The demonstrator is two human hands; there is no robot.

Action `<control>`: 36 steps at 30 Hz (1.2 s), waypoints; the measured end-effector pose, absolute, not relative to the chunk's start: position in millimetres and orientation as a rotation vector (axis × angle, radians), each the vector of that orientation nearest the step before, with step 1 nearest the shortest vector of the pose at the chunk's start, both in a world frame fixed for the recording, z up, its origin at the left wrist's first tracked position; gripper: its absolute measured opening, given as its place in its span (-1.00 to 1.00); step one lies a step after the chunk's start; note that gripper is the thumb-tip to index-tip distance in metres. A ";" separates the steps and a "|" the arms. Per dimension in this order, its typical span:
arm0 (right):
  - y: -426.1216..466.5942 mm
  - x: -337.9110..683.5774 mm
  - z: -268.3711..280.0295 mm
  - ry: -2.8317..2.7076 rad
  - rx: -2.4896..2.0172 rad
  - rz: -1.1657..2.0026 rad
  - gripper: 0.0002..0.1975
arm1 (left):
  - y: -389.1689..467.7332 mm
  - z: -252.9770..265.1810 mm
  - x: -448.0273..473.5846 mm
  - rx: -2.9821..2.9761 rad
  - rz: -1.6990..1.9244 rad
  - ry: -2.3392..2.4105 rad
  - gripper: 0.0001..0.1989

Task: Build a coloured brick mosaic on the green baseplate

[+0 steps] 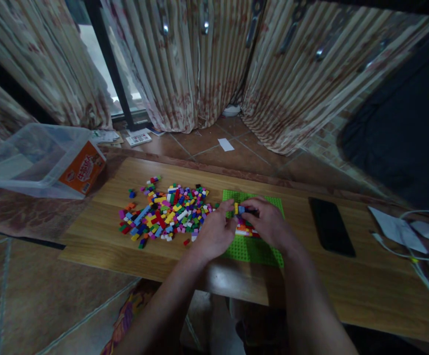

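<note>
My right hand (pixel 268 219) pinches a small blue toy brick (pixel 241 210) between thumb and fingertips, over a green studded baseplate (pixel 253 252). Right beside the blue brick is a yellow toy brick (pixel 236 209). The curled fingers of my left hand (pixel 217 230) close in on the yellow brick from the left and appear to grip it. Below the fingers, a low build of red, white, orange and pink bricks (pixel 246 230) sits on the baseplate, partly covered by my right hand.
A loose heap of many-coloured bricks (pixel 170 212) spreads over the wooden table (pixel 99 241) left of the baseplate. To the right lie a black phone (pixel 331 227), white paper (pixel 395 228) and cables (pixel 421 270). A clear plastic bin (pixel 40 162) stands beyond the table's left end.
</note>
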State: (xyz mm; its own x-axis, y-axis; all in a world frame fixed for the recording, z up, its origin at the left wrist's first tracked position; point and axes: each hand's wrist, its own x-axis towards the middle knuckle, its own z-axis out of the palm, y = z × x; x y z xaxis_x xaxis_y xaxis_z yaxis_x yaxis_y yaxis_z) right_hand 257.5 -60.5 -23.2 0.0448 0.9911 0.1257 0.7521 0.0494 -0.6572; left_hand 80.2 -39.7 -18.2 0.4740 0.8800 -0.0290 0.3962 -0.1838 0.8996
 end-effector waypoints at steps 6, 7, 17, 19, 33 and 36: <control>-57.4 253.7 -24.2 -1.734 -1.747 0.514 -0.86 | -38.8 -19.1 80.7 1.770 0.627 1.078 -0.45; -57.5 253.3 -24.0 -1.730 -1.752 0.513 -0.87 | -38.9 -18.5 80.7 1.768 0.622 1.077 -0.45; -56.8 254.0 -22.1 -1.769 -1.778 0.526 -0.83 | -39.9 -15.7 80.7 1.779 0.631 1.081 -0.47; -56.2 254.5 -23.4 -1.759 -1.774 0.530 -0.84 | -39.7 -14.7 80.7 1.777 0.621 1.083 -0.47; -49.3 255.4 -20.5 -1.721 -1.744 0.649 -0.85 | -40.3 -14.3 81.8 1.767 0.636 1.068 -0.50; -47.5 255.6 -19.3 -1.722 -1.781 0.654 -0.85 | -39.8 -13.8 82.9 1.774 0.623 1.079 -0.50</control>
State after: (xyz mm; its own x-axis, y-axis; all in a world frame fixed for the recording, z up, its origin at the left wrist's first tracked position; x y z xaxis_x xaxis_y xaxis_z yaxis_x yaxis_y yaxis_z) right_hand 255.6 -47.5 -19.3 0.0506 0.9978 0.0422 0.7184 -0.0071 -0.6956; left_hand 82.9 -39.8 -13.8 0.4842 0.8739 -0.0440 0.3982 -0.1753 0.9004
